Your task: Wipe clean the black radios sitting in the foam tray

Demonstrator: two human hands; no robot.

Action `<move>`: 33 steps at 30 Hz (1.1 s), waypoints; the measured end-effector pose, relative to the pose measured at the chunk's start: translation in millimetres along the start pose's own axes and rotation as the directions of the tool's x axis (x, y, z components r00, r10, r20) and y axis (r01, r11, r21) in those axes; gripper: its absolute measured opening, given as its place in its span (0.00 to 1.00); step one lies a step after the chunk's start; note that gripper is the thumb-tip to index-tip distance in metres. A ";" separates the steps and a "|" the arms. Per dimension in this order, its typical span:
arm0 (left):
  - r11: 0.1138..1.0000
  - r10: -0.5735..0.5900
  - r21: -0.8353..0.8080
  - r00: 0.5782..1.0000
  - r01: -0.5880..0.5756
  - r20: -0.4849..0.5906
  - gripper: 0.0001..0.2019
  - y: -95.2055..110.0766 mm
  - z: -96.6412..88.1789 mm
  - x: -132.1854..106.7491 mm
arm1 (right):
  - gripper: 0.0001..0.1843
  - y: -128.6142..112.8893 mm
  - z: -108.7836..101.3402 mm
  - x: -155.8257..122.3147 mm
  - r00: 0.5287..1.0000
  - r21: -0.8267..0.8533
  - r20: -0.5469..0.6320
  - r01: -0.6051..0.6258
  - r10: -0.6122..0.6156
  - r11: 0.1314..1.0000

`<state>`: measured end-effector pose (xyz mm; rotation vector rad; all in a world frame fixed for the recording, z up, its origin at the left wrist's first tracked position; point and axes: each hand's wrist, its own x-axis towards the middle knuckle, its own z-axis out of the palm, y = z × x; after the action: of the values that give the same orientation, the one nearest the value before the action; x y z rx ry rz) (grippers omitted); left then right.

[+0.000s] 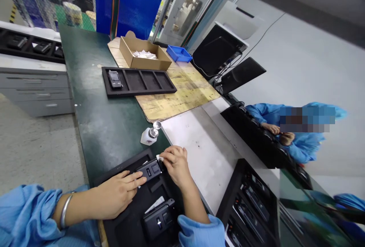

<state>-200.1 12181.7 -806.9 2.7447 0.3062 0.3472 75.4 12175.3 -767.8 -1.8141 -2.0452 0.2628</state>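
My left hand lies over a black foam tray, its fingertips pressing on a small black handheld device. At the device's far end, my right hand pinches a small white piece against it. A second black device sits in the same tray, closer to me, with a white strip beside it. Both sleeves are light blue, and a metal bangle is on my left wrist.
A white dispenser bottle stands on the green bench just past the tray. Farther off are a black slotted tray holding one device, a cardboard box and a blue bin. Trays of devices lie right; a co-worker in blue works there.
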 end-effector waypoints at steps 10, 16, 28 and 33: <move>0.999 -0.014 -0.033 1.000 0.014 -0.004 0.17 0.5 3.6 -1.7 | 0.11 1.5 6.9 -34.2 0.993 0.024 -0.100 0.062 -0.060 0.998; 0.999 -0.021 -0.038 0.999 0.020 -0.025 0.17 0.6 5.5 -2.6 | 0.10 8.1 -5.1 -60.0 1.000 0.024 -0.008 0.028 -0.027 0.999; 1.000 -0.011 0.001 1.000 0.011 0.009 0.14 -1.1 4.6 -0.9 | 0.08 -4.2 8.2 -4.8 0.994 0.124 -0.024 -0.099 0.103 0.987; 1.000 -0.012 -0.028 1.000 0.012 -0.024 0.15 -1.2 11.1 -3.0 | 0.09 -5.3 4.6 -34.4 0.997 0.063 0.011 -0.081 0.081 0.995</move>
<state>-200.0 12178.5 -818.1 2.7122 0.3212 0.3784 71.6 12141.3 -775.6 -1.8627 -1.9484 0.3547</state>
